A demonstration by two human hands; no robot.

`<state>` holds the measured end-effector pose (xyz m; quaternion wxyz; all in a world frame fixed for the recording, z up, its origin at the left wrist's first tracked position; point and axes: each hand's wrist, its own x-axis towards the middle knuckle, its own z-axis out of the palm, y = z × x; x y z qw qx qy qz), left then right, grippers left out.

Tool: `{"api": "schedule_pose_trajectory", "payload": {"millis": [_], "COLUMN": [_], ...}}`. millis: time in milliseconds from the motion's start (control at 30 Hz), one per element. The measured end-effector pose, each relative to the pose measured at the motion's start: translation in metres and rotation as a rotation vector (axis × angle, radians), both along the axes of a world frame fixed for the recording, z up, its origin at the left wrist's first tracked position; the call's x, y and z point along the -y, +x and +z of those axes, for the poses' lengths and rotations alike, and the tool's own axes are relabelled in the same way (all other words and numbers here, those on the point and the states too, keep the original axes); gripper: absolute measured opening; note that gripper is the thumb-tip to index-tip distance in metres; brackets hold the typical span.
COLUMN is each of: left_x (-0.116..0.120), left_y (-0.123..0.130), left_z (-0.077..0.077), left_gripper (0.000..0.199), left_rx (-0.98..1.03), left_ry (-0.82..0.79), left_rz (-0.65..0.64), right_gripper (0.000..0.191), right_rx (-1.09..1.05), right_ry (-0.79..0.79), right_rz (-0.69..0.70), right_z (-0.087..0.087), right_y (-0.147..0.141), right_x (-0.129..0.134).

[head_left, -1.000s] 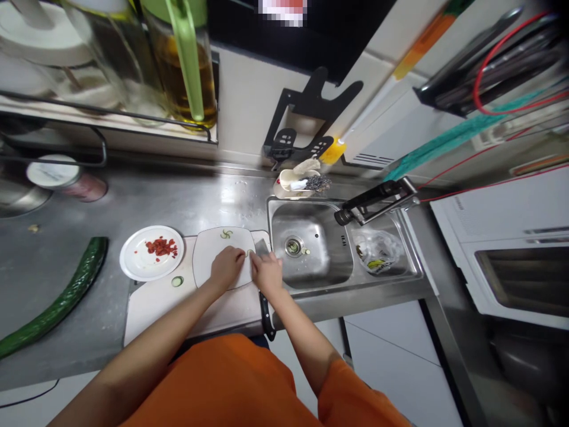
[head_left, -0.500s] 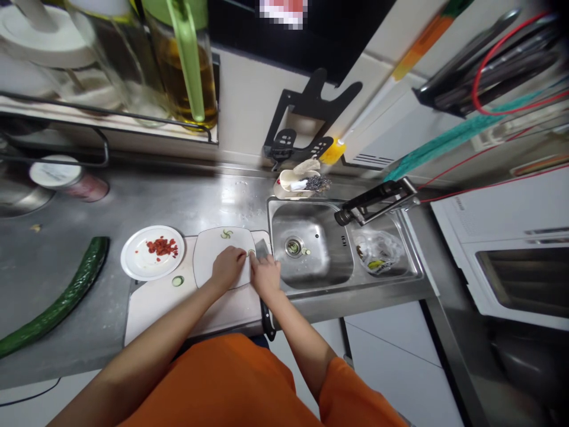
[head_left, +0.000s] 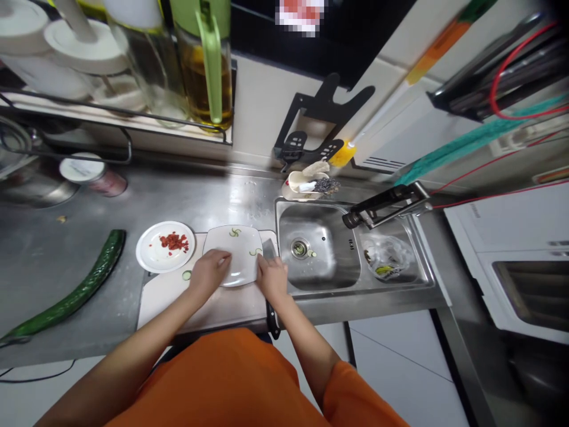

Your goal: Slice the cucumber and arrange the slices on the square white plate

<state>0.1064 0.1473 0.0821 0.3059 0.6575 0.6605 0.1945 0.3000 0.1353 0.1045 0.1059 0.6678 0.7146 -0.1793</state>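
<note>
A white squarish plate [head_left: 237, 270] lies on the pale cutting board [head_left: 164, 296]. Thin green slices form a small swirl [head_left: 235, 232] near its far edge, and curved slices [head_left: 255, 252] lie near its right edge. My left hand [head_left: 212, 268] is over the plate's left side, fingers pressed together; what they hold, if anything, is too small to make out. My right hand [head_left: 272, 277] is at the plate's right edge with its fingers bunched, their contents hidden. One cucumber slice [head_left: 186, 275] sits beside my left hand. Red pieces [head_left: 174, 241] are on a round white plate [head_left: 146, 252].
A long cucumber [head_left: 84, 292] lies on the steel counter at left, with a lidded jar [head_left: 95, 175] behind it. A knife handle [head_left: 272, 323] is by the board's right edge. The sink [head_left: 331, 261] and a plastic bag [head_left: 386, 258] are at right.
My left hand has moved left across the plate, away from my right hand, uncovering the curved slices near the right edge. The whole view has shifted slightly.
</note>
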Motion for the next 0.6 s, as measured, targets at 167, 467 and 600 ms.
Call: {"api": "schedule_pose_trajectory", "payload": {"millis": [167,467,600], "left_x": [0.044,0.068,0.066], "left_y": [-0.071,-0.089,-0.087], "left_z": [0.003,-0.019,-0.020], "left_gripper": [0.027,0.035,0.032], "left_rx": [-0.131,-0.144,-0.118], "left_ry": [-0.036,-0.121,-0.100], "left_rz": [0.208,0.310,0.299], "right_gripper": [0.033,0.029,0.029], "right_rx": [-0.064,-0.115,-0.107], "right_ry": [0.006,0.009,-0.009], "right_rz": [0.003,0.092,0.109], "right_z": [0.000,-0.003,-0.001], "right_y": [-0.012,-0.035,-0.037], "right_x": [0.016,0.028,0.030]}}
